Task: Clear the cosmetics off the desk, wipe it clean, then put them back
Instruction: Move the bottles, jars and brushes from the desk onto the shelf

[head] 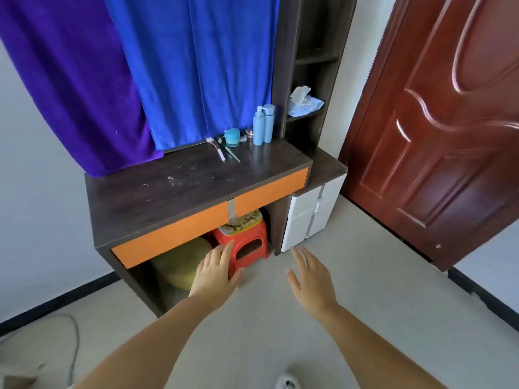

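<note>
While empty, both grips spread wide

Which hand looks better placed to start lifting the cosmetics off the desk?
Probably the right hand. Both hands are open and empty, well short of the desk, but the two blue bottles, teal jar and brushes sit at its back right; the left hand is lower left.
</note>
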`<state>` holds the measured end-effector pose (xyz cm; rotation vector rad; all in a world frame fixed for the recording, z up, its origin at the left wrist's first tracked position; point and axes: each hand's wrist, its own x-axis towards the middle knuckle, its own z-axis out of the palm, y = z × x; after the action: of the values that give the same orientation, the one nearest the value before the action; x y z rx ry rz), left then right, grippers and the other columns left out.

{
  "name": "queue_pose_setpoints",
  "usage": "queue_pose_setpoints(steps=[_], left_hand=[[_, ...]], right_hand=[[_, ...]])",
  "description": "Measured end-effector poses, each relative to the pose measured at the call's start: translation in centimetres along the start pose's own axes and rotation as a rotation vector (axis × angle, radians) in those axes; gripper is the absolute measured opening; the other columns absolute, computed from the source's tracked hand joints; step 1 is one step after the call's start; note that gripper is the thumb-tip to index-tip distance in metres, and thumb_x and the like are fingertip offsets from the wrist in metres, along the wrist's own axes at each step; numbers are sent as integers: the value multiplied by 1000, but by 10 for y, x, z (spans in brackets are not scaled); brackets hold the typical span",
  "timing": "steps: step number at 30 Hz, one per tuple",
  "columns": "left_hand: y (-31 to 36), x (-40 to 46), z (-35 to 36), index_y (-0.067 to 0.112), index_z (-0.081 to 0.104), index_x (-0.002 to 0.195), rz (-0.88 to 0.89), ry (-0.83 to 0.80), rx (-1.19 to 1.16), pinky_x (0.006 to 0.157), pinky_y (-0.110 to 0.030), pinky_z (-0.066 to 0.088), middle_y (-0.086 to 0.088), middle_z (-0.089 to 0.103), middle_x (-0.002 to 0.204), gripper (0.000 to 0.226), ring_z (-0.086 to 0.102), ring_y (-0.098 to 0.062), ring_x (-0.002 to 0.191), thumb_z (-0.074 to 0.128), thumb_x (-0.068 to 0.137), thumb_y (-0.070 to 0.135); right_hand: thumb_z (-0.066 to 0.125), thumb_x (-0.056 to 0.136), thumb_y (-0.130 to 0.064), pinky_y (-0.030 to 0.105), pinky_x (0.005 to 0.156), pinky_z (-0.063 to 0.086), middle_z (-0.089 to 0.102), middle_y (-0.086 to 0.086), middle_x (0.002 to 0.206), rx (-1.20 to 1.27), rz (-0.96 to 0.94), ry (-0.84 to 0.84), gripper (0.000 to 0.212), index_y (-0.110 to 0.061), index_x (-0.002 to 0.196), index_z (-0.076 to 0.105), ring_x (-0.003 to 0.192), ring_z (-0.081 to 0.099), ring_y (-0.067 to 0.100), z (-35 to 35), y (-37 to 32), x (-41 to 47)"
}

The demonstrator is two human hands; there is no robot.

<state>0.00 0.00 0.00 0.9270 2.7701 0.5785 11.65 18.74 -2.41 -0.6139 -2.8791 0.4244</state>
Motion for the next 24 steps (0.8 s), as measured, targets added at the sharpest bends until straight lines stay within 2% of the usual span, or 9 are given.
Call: queue_pose_setpoints(steps=[2,4,6,9,12,16,24], left_hand=[[1,46,7,23,11,145,2,2,-25,110,-36,21,-1,27,148,63,21,-20,136,38,93,46],[5,94,9,21,12,145,-2,28,-23,107,-35,26,-2,33,143,61,27,-21,133,36,94,44],[13,144,8,20,13,145,-27,52,-45,104,-35,31,-3,37,139,60,32,-22,128,36,94,43],[22,211,7,22,10,145,-80,61,-77,105,-39,32,-2,33,143,60,30,-23,131,35,94,43],[25,274,4,22,12,145,-142,99,-109,105,-39,30,-4,34,144,61,30,-23,130,39,94,40],[23,348,5,20,14,145,-163,106,-143,105,-36,28,-5,33,144,63,27,-21,132,43,93,39],[17,507,10,20,12,145,-195,92,-247,105,-39,30,-8,34,142,65,29,-24,131,46,92,38]], right_hand=[[11,80,-53,40,106,36,41,10,145,82,19,-64,74,-18,141,35,134,39,26,-2,11,43],[3,77,-56,38,110,29,33,7,150,91,-3,-34,80,-20,143,29,138,31,23,0,28,94],[1,76,-57,39,110,29,32,6,151,66,-22,-39,81,-21,144,28,139,30,23,-3,42,146],[2,78,-57,41,110,30,32,5,151,40,-69,-84,79,-21,144,27,139,29,23,-8,67,218],[7,82,-55,41,108,33,36,7,148,16,-91,-109,73,-20,143,28,136,34,24,-9,91,288],[31,94,-42,39,108,29,33,7,149,24,-117,-142,54,-21,144,26,137,31,23,-3,109,370],[36,96,-42,36,112,25,25,3,153,29,-101,-168,56,-23,146,20,140,25,21,20,122,524]])
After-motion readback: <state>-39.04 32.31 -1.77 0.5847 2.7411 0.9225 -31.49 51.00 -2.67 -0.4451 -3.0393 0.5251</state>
